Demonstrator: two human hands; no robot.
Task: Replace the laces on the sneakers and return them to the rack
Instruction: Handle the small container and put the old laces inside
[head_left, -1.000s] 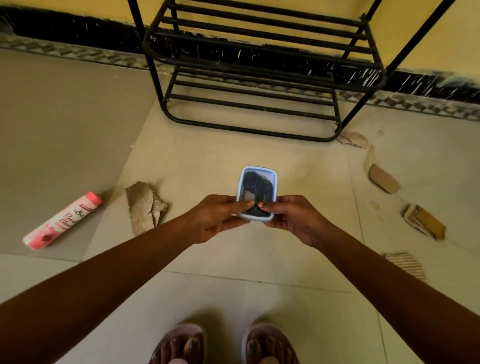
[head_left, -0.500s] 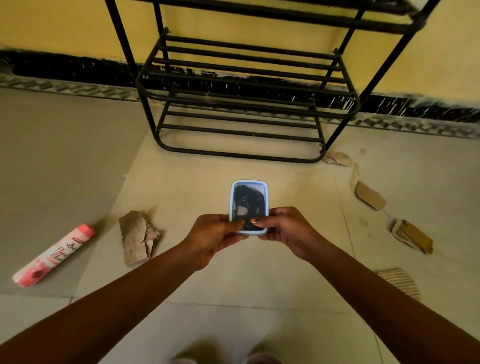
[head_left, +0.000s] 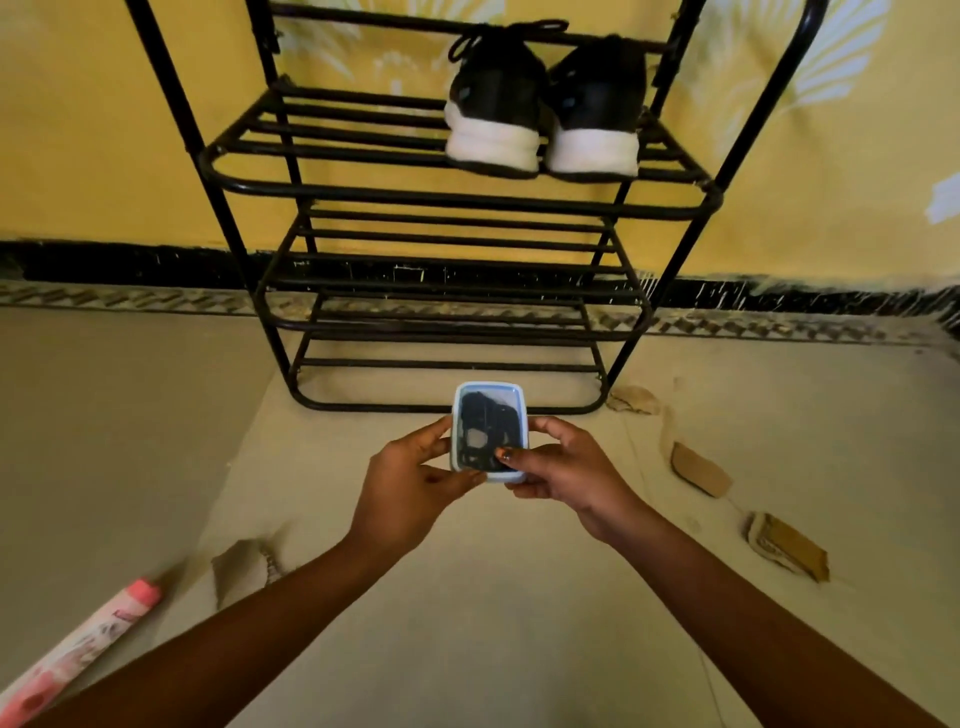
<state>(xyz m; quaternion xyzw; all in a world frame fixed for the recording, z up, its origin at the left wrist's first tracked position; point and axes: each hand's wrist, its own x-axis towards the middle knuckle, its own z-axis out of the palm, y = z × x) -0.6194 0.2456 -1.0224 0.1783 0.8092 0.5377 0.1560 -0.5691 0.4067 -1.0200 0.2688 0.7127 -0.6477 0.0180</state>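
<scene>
A small clear plastic box with a blue rim (head_left: 488, 400) holds dark coiled laces. My left hand (head_left: 410, 473) grips its left side and my right hand (head_left: 558, 470) grips its right side, thumb on the lid. I hold it above the floor in front of a black metal shoe rack (head_left: 457, 200). A pair of black sneakers with white soles, left one (head_left: 496, 104) and right one (head_left: 595, 106), stands heels toward me on an upper shelf, black laces in them.
A pink tube (head_left: 78, 649) lies on the floor at lower left. Torn cardboard scraps lie at left (head_left: 241, 569) and at right (head_left: 698, 470), (head_left: 787, 545). The rack stands against a yellow wall; its lower shelves hold nothing.
The view has tilted upward, bringing the sneakers on the upper shelf into sight. My feet have left the frame. Both hands still hold the box.
</scene>
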